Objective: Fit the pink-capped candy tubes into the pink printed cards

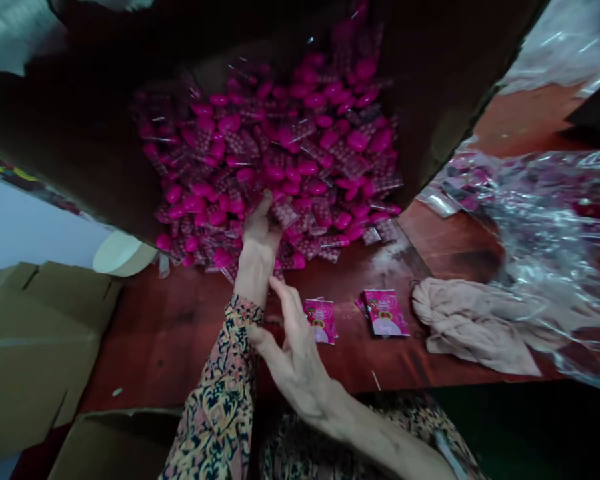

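A tipped cardboard box holds a heap of small clear bottles (300,160) with bright pink caps and round pink pieces inside. My left hand (261,230) reaches into the front of this heap, its thumb up. Its other fingers are mostly hidden among the bottles, so I cannot tell whether any is gripped. Lower down and to the right, my right hand (297,357) is open, with thumb and forefinger spread beside my left wrist and the patterned sleeve (225,373). Nothing shows between those fingers. Just past it lie pink printed cards or packets (321,320).
A second small pink stack (386,313) lies on the red table (155,333). To its right are a bunched beige cloth (470,320) and clear plastic wrapping (545,247). Cardboard boxes (40,347) and a white round container (124,253) stand at left. The tipped box's side (445,87) overhangs the table.
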`<state>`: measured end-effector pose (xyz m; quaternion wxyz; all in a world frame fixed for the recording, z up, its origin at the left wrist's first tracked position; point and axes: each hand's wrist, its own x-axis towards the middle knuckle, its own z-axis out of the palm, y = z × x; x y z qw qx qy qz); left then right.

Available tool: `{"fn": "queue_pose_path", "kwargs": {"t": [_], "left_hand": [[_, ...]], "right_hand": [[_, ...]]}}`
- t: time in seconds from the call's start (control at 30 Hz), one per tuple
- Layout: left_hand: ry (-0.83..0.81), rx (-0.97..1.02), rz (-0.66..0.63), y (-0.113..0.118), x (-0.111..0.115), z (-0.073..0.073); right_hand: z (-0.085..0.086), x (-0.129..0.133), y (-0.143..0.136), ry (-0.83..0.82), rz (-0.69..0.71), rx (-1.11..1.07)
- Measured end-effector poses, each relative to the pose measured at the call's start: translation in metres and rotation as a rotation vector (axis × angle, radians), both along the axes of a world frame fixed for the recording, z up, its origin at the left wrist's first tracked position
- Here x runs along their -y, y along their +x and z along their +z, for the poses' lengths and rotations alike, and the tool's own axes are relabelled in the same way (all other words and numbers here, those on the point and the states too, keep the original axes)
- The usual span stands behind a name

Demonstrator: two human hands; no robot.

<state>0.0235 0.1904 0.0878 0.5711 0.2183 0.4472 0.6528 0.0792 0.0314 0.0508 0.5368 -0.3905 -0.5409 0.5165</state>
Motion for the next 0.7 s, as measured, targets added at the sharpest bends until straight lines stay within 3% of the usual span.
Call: {"fn": "queue_pose_path", "kwargs": {"t": [0.1, 0.2, 0.27, 0.33, 0.47, 0.53, 0.57, 0.6, 0.7], "left_hand": [[0.007, 0.027, -0.01, 0.003, -0.015, -0.004], [0.03, 0.032, -0.06, 0.008, -0.014, -0.009], [0.042, 0.027, -0.102, 0.011, -0.009, -0.014], [0.048, 0.022, -0.145, 0.013, -0.005, -0.019], [0.055, 0.028, -0.206, 0.017, -0.004, -0.027], [0.054, 0.034, -0.227, 0.016, -0.006, -0.027], [0.051, 0.035, -0.24, 0.014, -0.006, -0.026], [0.044, 0.036, -0.254, 0.011, -0.007, -0.025], [0.023, 0.032, -0.291, -0.002, -0.007, -0.02]], "right_hand": [[-0.008, 0.012, -0.005, -0.082, 0.013, -0.021], [-0.01, 0.006, 0.001, -0.165, 0.165, -0.007], [-0.004, -0.001, 0.004, -0.124, 0.238, 0.085], [0.008, -0.006, 0.001, 0.041, 0.204, 0.288], [0.035, 0.011, -0.031, 0.607, 0.11, 0.852], [0.034, 0.036, -0.051, 0.944, 0.249, 0.905], [0.029, 0.05, -0.058, 1.021, 0.253, 0.934], [0.021, 0.064, -0.061, 1.037, 0.24, 0.924], [-0.008, 0.091, -0.049, 0.808, 0.182, 0.805]]}}
